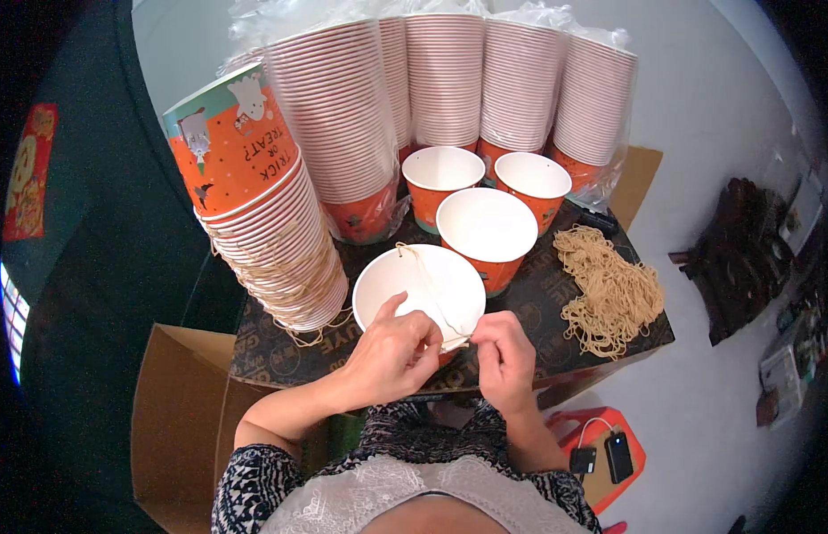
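A white-lined paper cup (405, 289) stands in front of me at the table's near edge. A thin tan string (429, 283) runs from a hole at its far rim across the opening to the near rim. There my right hand (504, 356) is closed, pinching the string between thumb and finger. My left hand (398, 354) curls over the near left rim, one finger raised, its fingertips pinched by the string; their exact grip is partly hidden. Three more orange paper cups, a nearer one (487, 227) and two behind it, (443, 169) stand just beyond, open side up.
Tall plastic-wrapped cup stacks (445, 80) line the table's back. A leaning stack (280, 240) with strings hanging round it stands at left. A heap of tan strings (609, 289) lies on the dark table (538, 343) at right. An open cardboard box (178, 418) sits lower left.
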`<state>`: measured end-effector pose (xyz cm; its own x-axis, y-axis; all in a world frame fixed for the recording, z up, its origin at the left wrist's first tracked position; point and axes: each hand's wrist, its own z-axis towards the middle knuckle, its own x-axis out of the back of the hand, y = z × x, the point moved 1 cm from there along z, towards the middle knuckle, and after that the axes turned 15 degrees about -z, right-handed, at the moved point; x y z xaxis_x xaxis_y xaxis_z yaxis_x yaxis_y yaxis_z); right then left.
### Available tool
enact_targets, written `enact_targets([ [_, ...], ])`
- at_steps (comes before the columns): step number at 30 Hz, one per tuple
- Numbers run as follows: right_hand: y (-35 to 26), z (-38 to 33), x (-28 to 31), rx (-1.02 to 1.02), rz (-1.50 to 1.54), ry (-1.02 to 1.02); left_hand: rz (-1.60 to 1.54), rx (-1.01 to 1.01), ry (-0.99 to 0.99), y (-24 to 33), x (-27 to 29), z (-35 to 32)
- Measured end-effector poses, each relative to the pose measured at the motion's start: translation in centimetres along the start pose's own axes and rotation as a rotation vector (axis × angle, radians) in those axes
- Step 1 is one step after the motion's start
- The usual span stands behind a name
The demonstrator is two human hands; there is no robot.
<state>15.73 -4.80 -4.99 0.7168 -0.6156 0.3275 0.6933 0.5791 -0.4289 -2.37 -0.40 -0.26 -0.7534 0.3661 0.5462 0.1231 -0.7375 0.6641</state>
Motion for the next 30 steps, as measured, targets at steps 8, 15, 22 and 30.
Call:
enact_targets([
  [8, -2.1, -1.8, -0.4, -0.147, -0.102, 0.006, -0.013, 0.001, -0.01, 0.0, -0.1, 0.1],
  [15, -2.1, -0.9, -1.7, -0.038, -0.177, 0.107, -0.002, -0.03, -0.049, -0.2, 0.1, -0.1],
  [22, -2.4, -0.6, -1.6, -0.007, -0.147, 0.111, -0.014, -0.003, -0.052, 0.0, 0.2, 0.0],
  [30, -2.2, -0.4, -1.3, -0.085, -0.186, 0.004, -0.048, -0.035, -0.052, -0.2, 0.3, -0.1],
])
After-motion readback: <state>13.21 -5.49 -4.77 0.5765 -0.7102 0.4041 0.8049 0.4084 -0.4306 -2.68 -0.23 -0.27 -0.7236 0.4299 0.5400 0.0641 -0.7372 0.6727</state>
